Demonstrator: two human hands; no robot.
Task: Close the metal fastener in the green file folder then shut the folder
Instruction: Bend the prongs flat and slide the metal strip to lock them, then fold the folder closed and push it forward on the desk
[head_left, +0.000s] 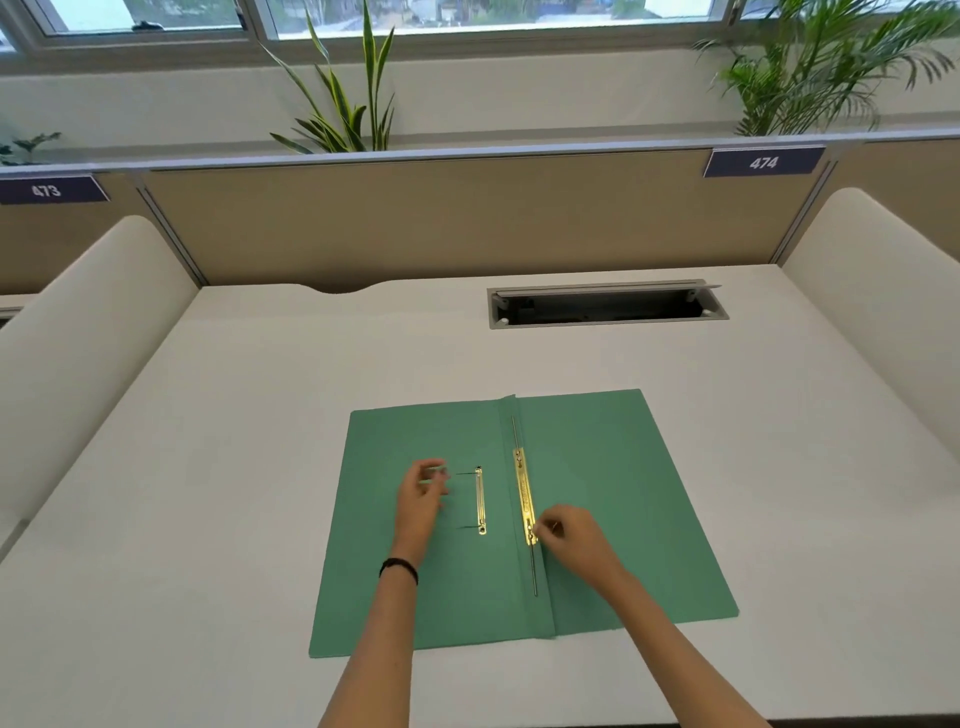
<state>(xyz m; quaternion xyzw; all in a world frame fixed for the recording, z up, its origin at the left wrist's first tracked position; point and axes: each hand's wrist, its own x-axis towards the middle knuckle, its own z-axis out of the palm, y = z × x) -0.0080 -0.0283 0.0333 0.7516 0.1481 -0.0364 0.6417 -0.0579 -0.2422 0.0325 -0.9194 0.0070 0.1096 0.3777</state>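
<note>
Right hand (569, 538): fingertips pinched on near end of long brass fastener bar (524, 501), which lies along the spine of the open green card folder (613, 499). Left hand (422, 493): fingers loosely spread, gripping nothing, hovering over folder's left leaf just left of a loose brass compressor strip (480, 500). Folder flat on white desk (249, 415), near its front edge.

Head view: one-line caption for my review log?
Green folder lies open on a white desk; right hand at the brass fastener bar, left hand open beside the loose strip.
</note>
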